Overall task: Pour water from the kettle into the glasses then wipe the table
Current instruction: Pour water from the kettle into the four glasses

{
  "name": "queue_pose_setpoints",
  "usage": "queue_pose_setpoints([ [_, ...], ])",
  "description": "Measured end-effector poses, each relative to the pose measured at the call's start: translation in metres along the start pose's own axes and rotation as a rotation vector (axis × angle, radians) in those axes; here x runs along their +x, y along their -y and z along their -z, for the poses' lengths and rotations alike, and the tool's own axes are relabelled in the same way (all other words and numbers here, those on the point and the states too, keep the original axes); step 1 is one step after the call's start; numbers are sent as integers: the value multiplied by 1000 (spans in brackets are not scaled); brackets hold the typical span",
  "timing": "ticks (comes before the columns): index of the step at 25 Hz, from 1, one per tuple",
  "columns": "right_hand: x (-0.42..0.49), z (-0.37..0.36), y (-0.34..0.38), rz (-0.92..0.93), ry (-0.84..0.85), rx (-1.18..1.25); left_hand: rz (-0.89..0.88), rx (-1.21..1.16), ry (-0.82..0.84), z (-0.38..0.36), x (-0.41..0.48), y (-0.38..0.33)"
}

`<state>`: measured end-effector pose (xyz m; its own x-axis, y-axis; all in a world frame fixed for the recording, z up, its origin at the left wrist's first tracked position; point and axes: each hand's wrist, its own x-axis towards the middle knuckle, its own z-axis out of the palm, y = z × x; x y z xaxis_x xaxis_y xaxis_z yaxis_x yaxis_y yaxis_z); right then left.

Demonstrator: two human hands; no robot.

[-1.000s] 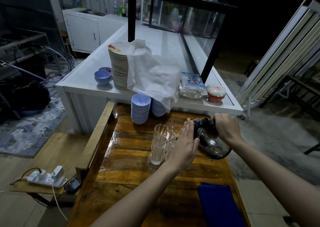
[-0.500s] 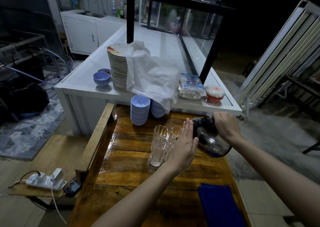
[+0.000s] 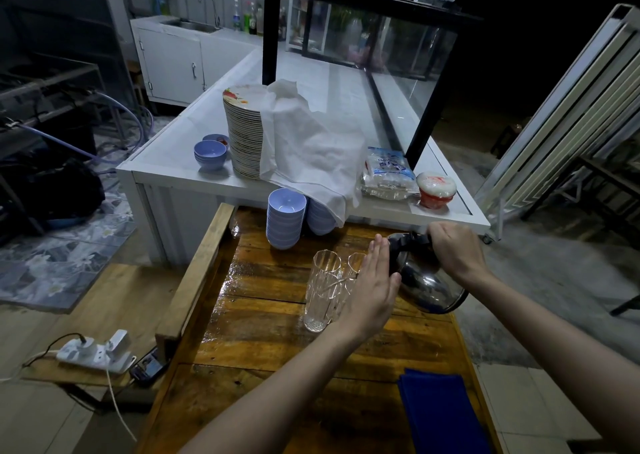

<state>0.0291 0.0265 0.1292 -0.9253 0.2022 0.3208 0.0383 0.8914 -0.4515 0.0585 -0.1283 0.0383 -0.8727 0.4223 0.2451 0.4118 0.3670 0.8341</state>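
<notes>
A steel kettle (image 3: 427, 287) with a black top hangs tilted to the left over the wet wooden table (image 3: 270, 315). My right hand (image 3: 453, 253) grips its black handle from above. My left hand (image 3: 372, 287) is flat with its fingers straight, its palm against the kettle's lid side, and holds nothing. Clear ribbed glasses (image 3: 320, 291) stand in a tight group just left of that hand; the nearer ones are partly hidden by it. A folded blue cloth (image 3: 440, 415) lies at the table's near right corner.
Two stacks of pale blue bowls (image 3: 285, 218) stand at the table's far edge. Behind is a white counter (image 3: 166, 169) with a stack of plates (image 3: 244, 131), a white cloth, a packet and a red-lidded tub (image 3: 435, 189). A power strip (image 3: 95, 351) lies on the bench to the left.
The kettle stays tilted toward the glasses, with both hands in the same places on it. Only the view has shifted slightly.
</notes>
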Motion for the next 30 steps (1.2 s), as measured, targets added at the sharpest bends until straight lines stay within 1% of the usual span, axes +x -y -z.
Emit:
queue_pose_setpoints([
  [8,3,2,5,50,-28,-19,7,-11,-2,1,3,2],
  [20,8,0,5,29,-31,12,14,12,-15,2,9,3],
  [22,4,-2,1,-18,-21,53,1,34,-14,2,9,4],
  [27,-16,-5,-24,-211,-30,213,-77,111,27,-4,13,-1],
  [30,-29,-10,-38,-372,-63,372,-134,199,29,-12,16,-3],
])
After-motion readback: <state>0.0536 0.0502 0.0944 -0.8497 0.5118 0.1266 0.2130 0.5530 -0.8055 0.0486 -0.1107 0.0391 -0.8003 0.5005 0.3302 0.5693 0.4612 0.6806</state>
